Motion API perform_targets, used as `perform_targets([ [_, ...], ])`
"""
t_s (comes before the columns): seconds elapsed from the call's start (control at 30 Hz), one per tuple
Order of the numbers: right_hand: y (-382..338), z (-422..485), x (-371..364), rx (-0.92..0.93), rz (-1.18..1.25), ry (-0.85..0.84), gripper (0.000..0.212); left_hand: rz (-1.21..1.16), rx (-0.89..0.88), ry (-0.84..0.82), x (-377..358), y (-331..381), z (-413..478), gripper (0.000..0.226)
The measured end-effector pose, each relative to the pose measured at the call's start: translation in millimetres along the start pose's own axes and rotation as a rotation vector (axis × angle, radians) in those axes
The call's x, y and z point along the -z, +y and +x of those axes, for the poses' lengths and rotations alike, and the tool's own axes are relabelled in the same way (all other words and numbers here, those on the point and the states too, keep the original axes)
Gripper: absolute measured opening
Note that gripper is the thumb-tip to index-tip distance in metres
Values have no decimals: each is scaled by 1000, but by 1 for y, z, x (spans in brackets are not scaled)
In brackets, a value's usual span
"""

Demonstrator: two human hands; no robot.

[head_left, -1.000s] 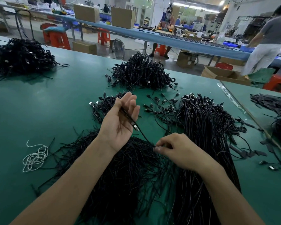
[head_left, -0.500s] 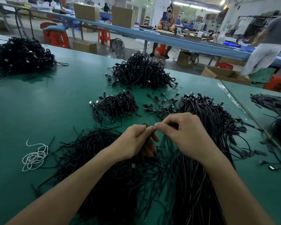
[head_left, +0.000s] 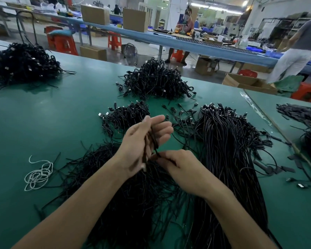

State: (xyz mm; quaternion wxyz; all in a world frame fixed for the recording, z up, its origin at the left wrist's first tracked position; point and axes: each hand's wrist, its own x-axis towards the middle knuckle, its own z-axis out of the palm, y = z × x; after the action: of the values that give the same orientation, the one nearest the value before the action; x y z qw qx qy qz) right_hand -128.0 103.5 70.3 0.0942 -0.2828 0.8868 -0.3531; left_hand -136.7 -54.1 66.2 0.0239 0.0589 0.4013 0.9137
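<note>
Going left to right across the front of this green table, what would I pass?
White string coil → left hand → black cable it holds → right hand pinching that cable → long bundle of black cables → flat black strips far right.

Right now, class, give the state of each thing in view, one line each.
cable, looped, held up
left hand, holds the looped cable
right hand, pinches the cable's lower end
white cord, loosely tangled, lying flat
long cables, straight, side by side
far pile, coiled cables, heaped
</note>
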Motion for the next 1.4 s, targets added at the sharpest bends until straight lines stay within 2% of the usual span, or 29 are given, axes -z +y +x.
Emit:
perform_targets([
  [0.07, -3, -2, 4, -13, -103, -86, 21, 359, -162, 50, 3, -12, -2, 30],
  [0.13, -7, -6, 9, -3, -157, -113, 21, 619, -246, 48, 5, -18, -4, 26],
  [0.23, -9, -9, 22, 23, -211, -21, 23, 1009, -215, -45, 7, -17, -7, 26],
  [0.3, -8, -12, 30, 47, -234, 63, 21, 1153, -88, -164, 6, -16, -11, 33],
  [0.4, -8, -15, 37, 87, -261, 175, 15, 989, 145, -226, 1, -15, -18, 51],
  [0.5, -3, -14, 43, 108, -76, 260, 17, 804, 340, -253, 0, -7, -21, 63],
  [0.63, 2, -10, 39, 136, 310, 116, 24, 608, 453, -380, 2, 4, -22, 52],
  [0.7, 4, -9, 35, 135, 417, 38, 23, 533, 500, -408, 4, 7, -20, 50],
  [0.8, 6, -6, 35, 88, 334, 65, 15, 485, 541, -389, 6, 6, -17, 50],
  [0.9, 5, -2, 35, 78, 114, 120, 7, 628, 466, -266, 9, 2, -13, 53],
  [1.0, 4, 0, 31, 117, 26, 157, 3, 688, 411, -201, 11, 2, -9, 52],
  [1.07, 3, 1, 27, 142, 1, 234, 4, 592, 449, -134, 10, -1, -9, 49],
  [1.13, 1, 3, 22, 170, 4, 286, 6, 435, 548, -86, 8, -5, -9, 56],
  [1.23, -3, 9, 14, 220, -43, 307, 6, 339, 669, -141, 7, -8, -11, 72],
  [1.4, 5, 16, 16, 180, -24, 284, 5, 484, 695, -187, 16, -8, -10, 78],
])
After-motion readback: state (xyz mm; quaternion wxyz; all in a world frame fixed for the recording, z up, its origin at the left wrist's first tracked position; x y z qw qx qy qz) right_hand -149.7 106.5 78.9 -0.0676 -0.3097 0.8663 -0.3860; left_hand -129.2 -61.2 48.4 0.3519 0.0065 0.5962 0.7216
